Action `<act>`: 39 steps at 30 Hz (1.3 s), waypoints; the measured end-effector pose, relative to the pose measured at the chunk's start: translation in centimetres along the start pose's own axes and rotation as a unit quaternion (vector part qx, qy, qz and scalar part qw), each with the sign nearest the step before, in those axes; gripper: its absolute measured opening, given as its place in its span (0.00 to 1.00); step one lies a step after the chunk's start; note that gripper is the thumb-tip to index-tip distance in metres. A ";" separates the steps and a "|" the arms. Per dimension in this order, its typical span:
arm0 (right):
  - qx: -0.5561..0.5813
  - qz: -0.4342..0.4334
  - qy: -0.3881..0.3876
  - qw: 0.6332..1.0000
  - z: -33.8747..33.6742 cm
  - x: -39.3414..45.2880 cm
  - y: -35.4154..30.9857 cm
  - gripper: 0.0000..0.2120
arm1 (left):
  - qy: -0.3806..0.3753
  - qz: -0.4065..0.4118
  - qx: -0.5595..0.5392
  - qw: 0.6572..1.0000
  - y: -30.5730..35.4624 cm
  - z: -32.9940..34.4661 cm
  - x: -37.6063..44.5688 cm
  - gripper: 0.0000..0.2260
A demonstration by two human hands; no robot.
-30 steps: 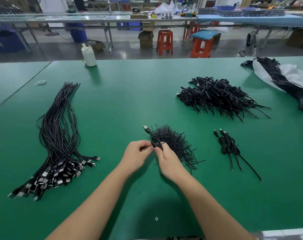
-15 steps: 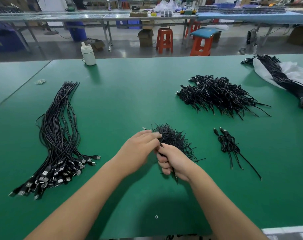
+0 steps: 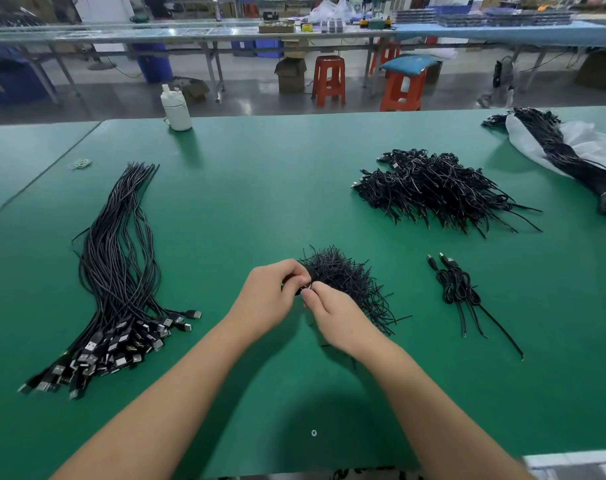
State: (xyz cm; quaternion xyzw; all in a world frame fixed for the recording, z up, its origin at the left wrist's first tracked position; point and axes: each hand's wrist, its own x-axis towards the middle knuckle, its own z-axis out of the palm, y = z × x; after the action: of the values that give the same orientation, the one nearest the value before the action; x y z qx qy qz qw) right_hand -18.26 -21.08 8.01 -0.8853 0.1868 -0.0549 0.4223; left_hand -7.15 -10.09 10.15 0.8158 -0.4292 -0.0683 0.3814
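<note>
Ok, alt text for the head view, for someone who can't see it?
Two bare hands, left hand and right hand, pinch a black wire between them at the edge of a pile of short black ties on a green table. A fan of long USB cables lies to the left; two tied cables and a larger heap lie to the right.

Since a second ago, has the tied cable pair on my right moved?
No. The tied cable pair still lies apart, right of the tie pile.
</note>
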 end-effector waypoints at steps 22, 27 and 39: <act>-0.311 -0.112 0.089 0.940 2.2 -0.3 1.4 0.15 | -0.038 -0.165 0.015 0.985 -0.8 0.0 -0.1 0.07; -0.311 -0.114 0.094 0.939 2.1 0.0 1.2 0.13 | -0.025 -0.154 0.058 0.986 -0.7 0.0 -0.3 0.15; -0.379 -0.118 0.045 0.917 2.0 -0.1 1.4 0.06 | -0.125 -0.129 0.060 0.982 -0.2 -0.2 -0.3 0.04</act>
State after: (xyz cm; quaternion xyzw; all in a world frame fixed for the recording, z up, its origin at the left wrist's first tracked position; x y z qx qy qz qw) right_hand -18.25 -20.41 5.71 -0.9912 0.1069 -0.0692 0.0363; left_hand -7.11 -9.73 10.09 0.8705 -0.3684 -0.1926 0.2634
